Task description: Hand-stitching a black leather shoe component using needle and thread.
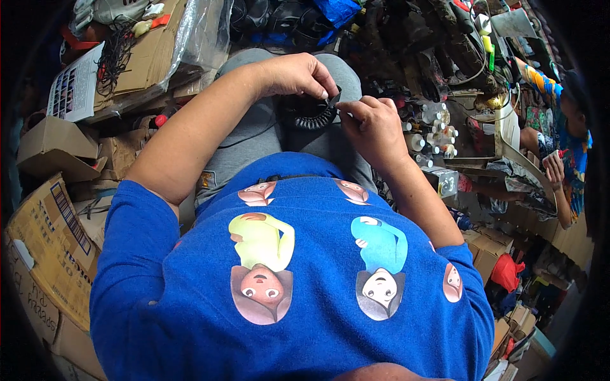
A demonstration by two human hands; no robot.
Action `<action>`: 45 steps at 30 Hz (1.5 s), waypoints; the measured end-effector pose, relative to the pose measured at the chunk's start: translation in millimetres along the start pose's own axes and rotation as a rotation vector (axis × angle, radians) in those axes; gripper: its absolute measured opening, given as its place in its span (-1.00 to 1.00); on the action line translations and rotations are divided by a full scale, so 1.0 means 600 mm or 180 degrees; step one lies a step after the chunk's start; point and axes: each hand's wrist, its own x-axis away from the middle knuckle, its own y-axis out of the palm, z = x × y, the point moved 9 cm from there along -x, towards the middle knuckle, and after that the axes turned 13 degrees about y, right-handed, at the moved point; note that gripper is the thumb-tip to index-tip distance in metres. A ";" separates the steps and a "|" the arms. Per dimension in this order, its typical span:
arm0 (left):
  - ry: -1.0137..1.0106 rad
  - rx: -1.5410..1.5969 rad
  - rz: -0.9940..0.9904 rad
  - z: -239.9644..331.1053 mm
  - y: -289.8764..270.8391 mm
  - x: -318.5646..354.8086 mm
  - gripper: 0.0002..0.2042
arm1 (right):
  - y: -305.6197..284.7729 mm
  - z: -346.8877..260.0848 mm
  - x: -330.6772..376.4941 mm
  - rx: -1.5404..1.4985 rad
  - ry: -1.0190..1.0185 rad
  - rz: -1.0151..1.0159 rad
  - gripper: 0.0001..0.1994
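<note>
Over my lap, both hands work at a black ribbed coil (312, 120), curved like a ring with fine ridges along its lower edge. My left hand (308, 76) reaches across from the left, thumb and fingers pinched at a short dark strip (336, 98) at the coil's upper right. From the other side, my right hand (376, 124) pinches the lower end of that strip between thumb and forefinger, its other fingers curled. Whether the strip is part of the coil I cannot tell. A thin dark cord (244, 138) trails over my left thigh.
Cardboard boxes (57, 143) and flattened cardboard (149, 60) crowd the left. Several small bottles (435, 136) stand right of my right hand. Black and blue bags (279, 22) lie beyond my knees. At far right, another person (572, 146) holds a small white bottle (554, 157).
</note>
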 end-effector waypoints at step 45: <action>0.0745 -0.2186 0.1574 0.084 -0.006 0.130 -0.82 | 0.030 0.052 -0.006 -0.1299 0.0258 -0.0524 -0.72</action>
